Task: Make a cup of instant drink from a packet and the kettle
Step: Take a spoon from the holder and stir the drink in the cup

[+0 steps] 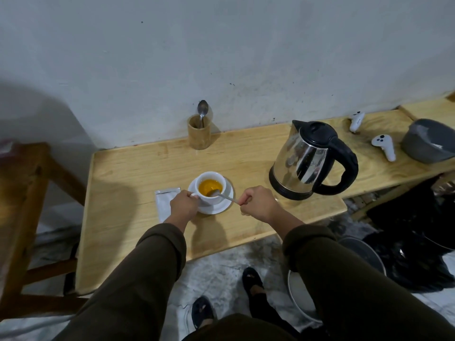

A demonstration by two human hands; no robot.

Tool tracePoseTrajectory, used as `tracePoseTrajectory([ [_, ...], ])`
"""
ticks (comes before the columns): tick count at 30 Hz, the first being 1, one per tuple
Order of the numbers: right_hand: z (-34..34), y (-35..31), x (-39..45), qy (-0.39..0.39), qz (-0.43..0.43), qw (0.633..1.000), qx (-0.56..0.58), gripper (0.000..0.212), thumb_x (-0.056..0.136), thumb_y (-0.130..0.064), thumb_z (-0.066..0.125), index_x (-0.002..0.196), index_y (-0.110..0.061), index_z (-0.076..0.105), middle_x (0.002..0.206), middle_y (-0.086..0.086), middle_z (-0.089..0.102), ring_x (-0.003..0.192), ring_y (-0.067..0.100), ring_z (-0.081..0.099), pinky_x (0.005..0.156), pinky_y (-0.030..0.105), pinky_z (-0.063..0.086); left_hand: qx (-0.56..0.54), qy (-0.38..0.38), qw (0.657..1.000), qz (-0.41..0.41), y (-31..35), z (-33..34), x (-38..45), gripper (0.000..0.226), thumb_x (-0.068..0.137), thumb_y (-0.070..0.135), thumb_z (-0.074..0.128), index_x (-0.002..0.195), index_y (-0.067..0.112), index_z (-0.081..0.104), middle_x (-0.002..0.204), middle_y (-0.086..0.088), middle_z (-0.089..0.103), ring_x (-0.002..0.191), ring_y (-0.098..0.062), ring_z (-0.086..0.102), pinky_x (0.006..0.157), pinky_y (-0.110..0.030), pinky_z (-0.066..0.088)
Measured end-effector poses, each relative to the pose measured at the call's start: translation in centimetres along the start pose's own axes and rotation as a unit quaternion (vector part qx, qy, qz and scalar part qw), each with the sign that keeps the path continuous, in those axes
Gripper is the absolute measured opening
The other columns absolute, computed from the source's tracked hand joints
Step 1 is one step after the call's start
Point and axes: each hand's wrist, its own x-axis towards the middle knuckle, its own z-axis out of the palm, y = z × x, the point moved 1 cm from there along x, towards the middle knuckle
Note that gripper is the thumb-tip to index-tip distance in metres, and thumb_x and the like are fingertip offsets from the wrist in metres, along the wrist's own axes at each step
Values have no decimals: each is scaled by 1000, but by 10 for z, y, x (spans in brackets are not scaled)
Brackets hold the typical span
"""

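Both sleeves come in from the bottom, dark olive, reaching over the wooden bench (128, 183). Left hand (183, 205) has its fingers curled round the handle of the white cup (211, 188), which sits on a white saucer (227, 193) about mid-bench. Cup's got an orange-yellow drink in it. Right hand (258, 201) pinches the end of a metal spoon (225, 195), bowl end down in the liquid. White packet (163, 200) lies flat just left of the saucer, partly under the left hand. Steel kettle (312, 161) with the black handle stands to the right, apart from the cup. Back by the wall there's a wooden holder (199, 132) with another spoon (203, 112) sticking up.
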Motion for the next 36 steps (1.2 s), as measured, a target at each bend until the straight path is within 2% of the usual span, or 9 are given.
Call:
tracePoseTrajectory([
  [5, 3, 11, -3, -3, 34, 999, 41, 10, 73, 1, 65, 68, -5, 71, 67, 11, 68, 57, 14, 61, 65, 26, 56, 0, 3, 1000, -3, 0, 0, 0, 35, 97, 32, 44, 119, 10, 59, 122, -17, 61, 114, -35, 55, 95, -43, 49],
  [10, 6, 18, -5, 22, 73, 997, 26, 17, 69, -2, 71, 73, -14, 61, 78, 3, 64, 62, 13, 56, 48, 17, 39, 2, 6, 1000, 3, -1, 1, -1, 35, 97, 31, 43, 119, 10, 58, 121, -18, 61, 112, -36, 55, 94, -43, 50],
  [13, 7, 24, -4, 25, 96, 994, 54, 17, 70, -6, 75, 73, -16, 61, 79, 1, 62, 68, 14, 56, 49, 17, 37, -1, 11, 1000, 3, -1, 1, -3, 33, 97, 31, 42, 117, 10, 59, 120, -16, 62, 112, -35, 55, 89, -39, 48],
  [16, 6, 30, -5, 17, 114, 984, 137, 16, 74, -2, 73, 71, -14, 63, 67, -2, 59, 60, 11, 53, 50, 18, 40, 7, 18, 1000, 10, -1, 1, -5, 34, 97, 31, 42, 118, 9, 58, 122, -16, 61, 114, -35, 54, 91, -36, 44],
  [19, 5, 35, 0, 36, 124, 973, 190, 18, 75, -3, 73, 66, -17, 65, 66, -3, 60, 72, 17, 56, 56, 19, 42, 0, 28, 999, 18, -2, 2, -7, 34, 97, 31, 43, 118, 8, 58, 122, -15, 62, 115, -32, 53, 87, -31, 38],
  [24, 7, 44, 26, 80, 174, 960, 206, 27, 75, -11, 74, 58, -26, 60, 83, 1, 66, 88, 19, 61, 83, 32, 50, -48, 52, 997, 22, -6, 7, -12, 31, 97, 31, 45, 116, 10, 59, 119, -14, 64, 107, -27, 55, 82, -28, 36],
  [29, 6, 50, 58, 60, 232, 954, 182, 28, 79, -12, 72, 59, -25, 56, 71, -5, 59, 80, 17, 56, 83, 28, 50, -56, 74, 996, 15, -9, 12, -18, 31, 95, 34, 51, 116, 12, 58, 115, -9, 66, 103, -25, 57, 81, -27, 36],
  [33, 10, 60, 77, 0, 227, 963, 143, 25, 84, -11, 64, 63, -22, 57, 95, 3, 65, 88, 17, 57, 79, 26, 51, -85, 90, 992, 11, -7, 17, -25, 28, 92, 23, 57, 118, 12, 58, 116, -7, 66, 100, -18, 56, 82, -24, 37],
  [36, 14, 65, 86, -12, 209, 971, 113, 15, 82, -12, 65, 69, -18, 59, 99, 6, 65, 93, 22, 60, 96, 35, 52, -81, 110, 991, 3, -2, 21, -28, 29, 89, 10, 57, 118, 11, 57, 116, -8, 66, 106, -22, 58, 83, -24, 38],
])
